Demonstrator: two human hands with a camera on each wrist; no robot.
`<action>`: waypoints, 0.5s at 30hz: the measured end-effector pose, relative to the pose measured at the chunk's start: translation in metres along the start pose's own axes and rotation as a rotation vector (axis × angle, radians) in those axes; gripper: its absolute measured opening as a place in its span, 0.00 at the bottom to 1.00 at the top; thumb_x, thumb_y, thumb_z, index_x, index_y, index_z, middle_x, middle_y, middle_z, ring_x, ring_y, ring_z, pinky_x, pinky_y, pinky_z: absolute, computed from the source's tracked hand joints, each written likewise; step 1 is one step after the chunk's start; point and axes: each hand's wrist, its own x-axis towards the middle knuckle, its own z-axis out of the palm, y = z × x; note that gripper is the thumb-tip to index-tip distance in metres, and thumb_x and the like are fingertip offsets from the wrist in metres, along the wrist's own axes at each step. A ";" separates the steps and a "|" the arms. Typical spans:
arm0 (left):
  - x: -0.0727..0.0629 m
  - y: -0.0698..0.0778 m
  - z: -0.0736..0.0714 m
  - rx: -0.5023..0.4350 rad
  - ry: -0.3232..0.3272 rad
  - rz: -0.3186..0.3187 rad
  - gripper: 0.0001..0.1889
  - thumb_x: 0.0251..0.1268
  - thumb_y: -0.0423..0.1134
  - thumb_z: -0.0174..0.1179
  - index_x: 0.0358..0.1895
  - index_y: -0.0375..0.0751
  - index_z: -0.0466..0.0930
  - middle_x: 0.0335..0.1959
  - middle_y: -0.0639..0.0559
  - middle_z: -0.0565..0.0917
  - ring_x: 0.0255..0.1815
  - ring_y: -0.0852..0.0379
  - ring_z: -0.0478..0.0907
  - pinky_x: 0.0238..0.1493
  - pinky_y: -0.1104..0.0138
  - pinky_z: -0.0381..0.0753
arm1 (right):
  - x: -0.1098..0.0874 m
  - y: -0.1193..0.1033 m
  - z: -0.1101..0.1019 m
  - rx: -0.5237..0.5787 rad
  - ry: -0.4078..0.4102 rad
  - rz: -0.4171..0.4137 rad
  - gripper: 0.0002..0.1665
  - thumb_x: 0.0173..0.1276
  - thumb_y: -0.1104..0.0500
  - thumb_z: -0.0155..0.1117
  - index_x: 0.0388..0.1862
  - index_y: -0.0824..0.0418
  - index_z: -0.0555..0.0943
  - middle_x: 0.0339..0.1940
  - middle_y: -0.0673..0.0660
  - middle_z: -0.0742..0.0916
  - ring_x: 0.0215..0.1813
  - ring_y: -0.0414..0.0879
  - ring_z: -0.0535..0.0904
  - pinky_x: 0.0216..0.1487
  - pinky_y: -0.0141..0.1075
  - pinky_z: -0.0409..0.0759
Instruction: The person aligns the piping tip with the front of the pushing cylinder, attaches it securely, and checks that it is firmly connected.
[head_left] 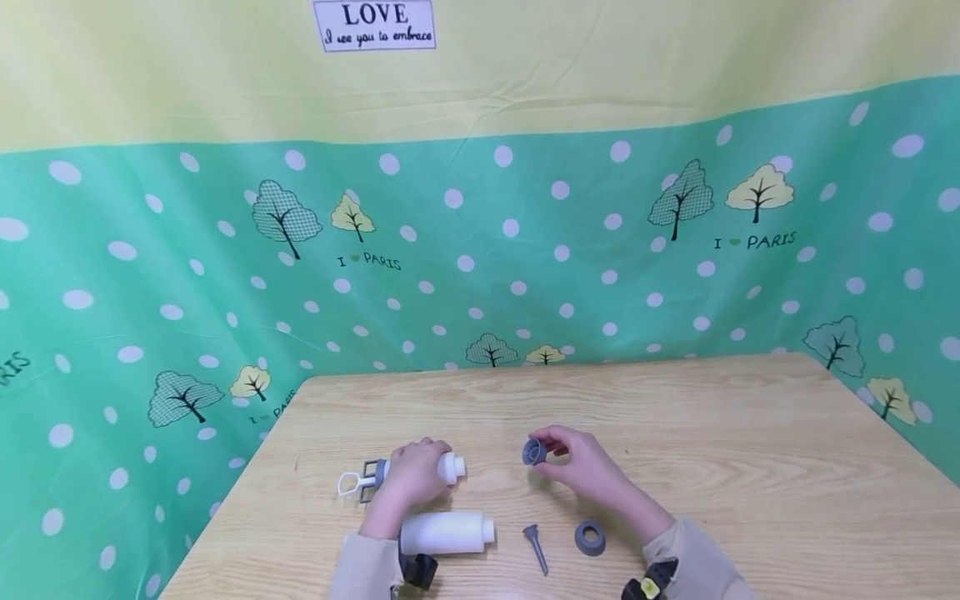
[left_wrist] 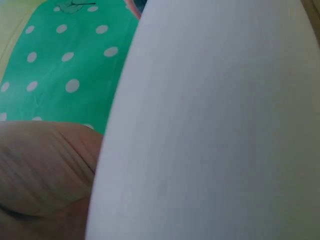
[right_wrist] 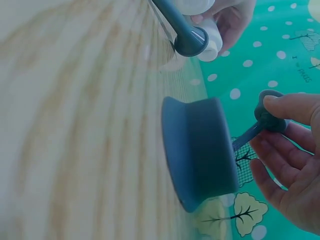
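My left hand (head_left: 416, 473) holds a white bottle-shaped piece (head_left: 448, 468) from above. A grey collar and a white loop handle (head_left: 350, 483) stick out at its left end. In the right hand (head_left: 587, 468), thumb and fingers pinch a small grey flared piece (head_left: 534, 452) above the table. The right wrist view shows a thin stem (right_wrist: 248, 135) on this grey piece. A second white bottle (head_left: 444, 533) lies on its side nearer me and fills most of the left wrist view. Beside it lie a grey stemmed piece (head_left: 536, 550) and a grey ring (head_left: 590, 538).
The wooden table (head_left: 720, 433) runs back to a green and yellow cloth (head_left: 480, 275) with dots and trees. The lying bottle and grey parts are between my forearms. Black wrist cameras (head_left: 418, 571) sit on both sleeves.
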 end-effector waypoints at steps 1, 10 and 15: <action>0.000 -0.001 0.000 0.004 -0.004 0.002 0.27 0.33 0.35 0.71 0.46 0.38 0.78 0.41 0.44 0.80 0.43 0.42 0.75 0.53 0.42 0.62 | 0.000 0.000 0.000 -0.003 -0.001 -0.002 0.24 0.53 0.61 0.67 0.52 0.58 0.76 0.40 0.48 0.83 0.45 0.45 0.77 0.50 0.44 0.75; 0.003 -0.005 0.001 0.006 0.017 0.001 0.24 0.31 0.32 0.70 0.42 0.40 0.79 0.37 0.47 0.82 0.40 0.46 0.78 0.47 0.46 0.67 | 0.002 0.002 0.001 -0.017 0.015 -0.013 0.23 0.53 0.61 0.68 0.50 0.57 0.76 0.39 0.47 0.83 0.45 0.42 0.77 0.50 0.42 0.75; 0.005 -0.005 0.003 -0.017 0.049 0.005 0.24 0.33 0.32 0.69 0.43 0.41 0.80 0.36 0.47 0.82 0.38 0.47 0.78 0.44 0.48 0.70 | 0.002 0.004 0.000 -0.017 0.018 -0.010 0.22 0.53 0.61 0.68 0.49 0.56 0.76 0.39 0.46 0.83 0.45 0.42 0.77 0.51 0.42 0.75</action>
